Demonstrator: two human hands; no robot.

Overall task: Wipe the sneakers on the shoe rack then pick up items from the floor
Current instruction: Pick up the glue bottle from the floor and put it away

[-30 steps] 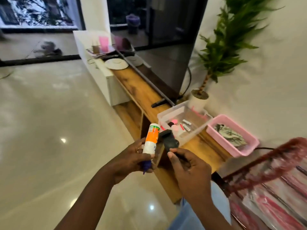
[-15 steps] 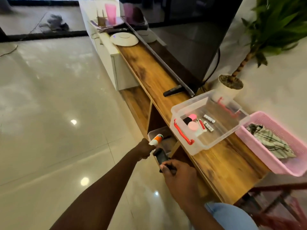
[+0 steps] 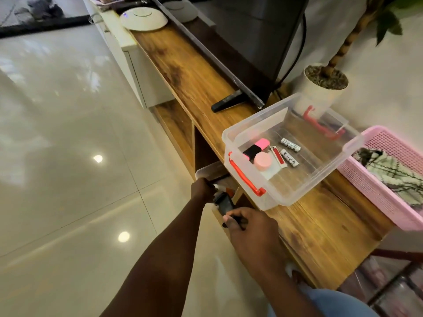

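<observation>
My left hand (image 3: 202, 191) reaches down to a clear plastic bin (image 3: 207, 170) on the lower shelf of the wooden console (image 3: 196, 83). It holds the white and orange tube (image 3: 220, 188), of which only a small part shows inside the bin. My right hand (image 3: 248, 227) is closed around a black object (image 3: 225, 203), held just beside the bin and above the floor. A clear tub with red handles (image 3: 304, 186) sits on the console top with a pink highlighter, a pink cap and small batteries inside.
A pink basket (image 3: 375, 191) with cloth stands at the console's right end. A TV (image 3: 251, 37) with its foot, a white potted plant (image 3: 320, 92) and a white disc (image 3: 144, 19) stand on top. Glossy tiled floor (image 3: 68, 156) spreads to the left.
My left hand has lowered the tube from chest height into the bin on the lower shelf. My right hand followed down with the black object. The view tilted down towards the console.
</observation>
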